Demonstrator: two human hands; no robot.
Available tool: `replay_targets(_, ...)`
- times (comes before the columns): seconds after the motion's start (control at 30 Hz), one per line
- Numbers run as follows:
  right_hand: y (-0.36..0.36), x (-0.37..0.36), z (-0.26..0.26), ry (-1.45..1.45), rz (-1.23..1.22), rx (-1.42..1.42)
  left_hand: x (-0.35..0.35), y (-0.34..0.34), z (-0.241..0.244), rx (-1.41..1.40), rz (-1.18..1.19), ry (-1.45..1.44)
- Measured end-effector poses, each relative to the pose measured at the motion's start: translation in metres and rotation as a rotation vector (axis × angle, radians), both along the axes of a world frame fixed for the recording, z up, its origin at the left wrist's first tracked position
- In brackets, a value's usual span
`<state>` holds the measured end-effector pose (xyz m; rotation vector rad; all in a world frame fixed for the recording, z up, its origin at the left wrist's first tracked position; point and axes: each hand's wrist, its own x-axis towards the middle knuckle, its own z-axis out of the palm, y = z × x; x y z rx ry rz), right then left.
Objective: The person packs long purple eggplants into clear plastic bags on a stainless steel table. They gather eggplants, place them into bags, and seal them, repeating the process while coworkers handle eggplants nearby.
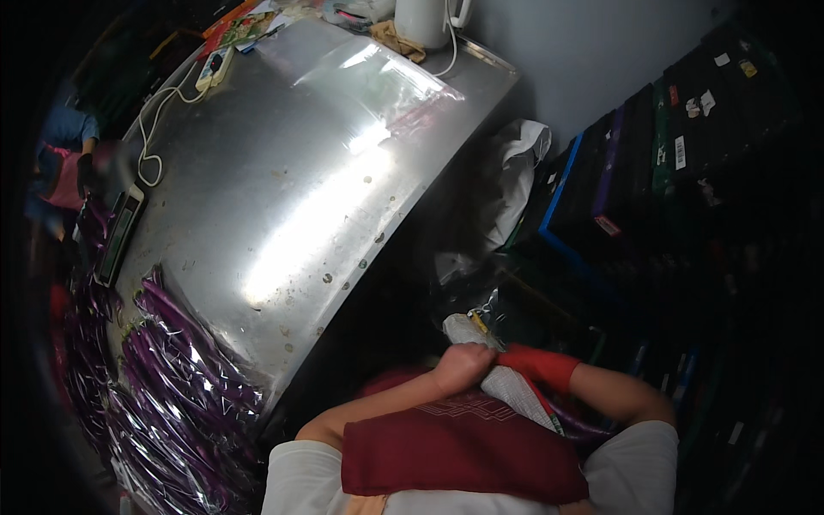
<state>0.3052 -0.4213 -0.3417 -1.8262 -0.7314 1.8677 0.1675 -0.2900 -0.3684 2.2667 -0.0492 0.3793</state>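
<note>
My bare left hand (467,367) is closed on a bunched white woven sack (515,393) in front of my maroon apron. Beside it, my right hand (537,365), in a red glove, meets the same sack; its fingers are hard to make out. A yellow strip and loose threads show at the sack's upper end. Below my right forearm, a long purple eggplant (582,425) is partly visible. Many long purple eggplants (187,393), wrapped in clear plastic, are piled at the lower left. A clear plastic bag (473,267) lies in shadow beyond my hands.
The metal table (212,161) has its edge left of my hands. It bears a scale (121,235), power strip (214,67), plastic sheets (386,84) and a white kettle-like vessel (421,24). Dark crates (644,141) stand right. Another person (67,151) is at far left.
</note>
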Motion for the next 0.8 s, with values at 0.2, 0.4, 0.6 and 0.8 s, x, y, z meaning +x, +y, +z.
replay_targets(0.2, 0.019, -0.008, 0.006, 0.302, -0.539, -0.398, -0.026, 0.003, -0.034, 0.014, 0.343, 0.610)
replay_targets(0.4, -0.010, -0.003, -0.049, 0.386, -0.917, -0.454, -0.019, -0.002, -0.025, -0.119, 0.209, 0.323)
replay_targets(0.6, -0.035, 0.014, -0.106, 0.314, -0.648, -0.416, -0.001, -0.019, -0.067, -0.345, 0.362, 0.542)
replay_targets(0.8, -0.041, 0.024, -0.080, -0.106, -0.067, 0.148, -0.026, -0.007, -0.084, -0.521, 0.467, 0.609)
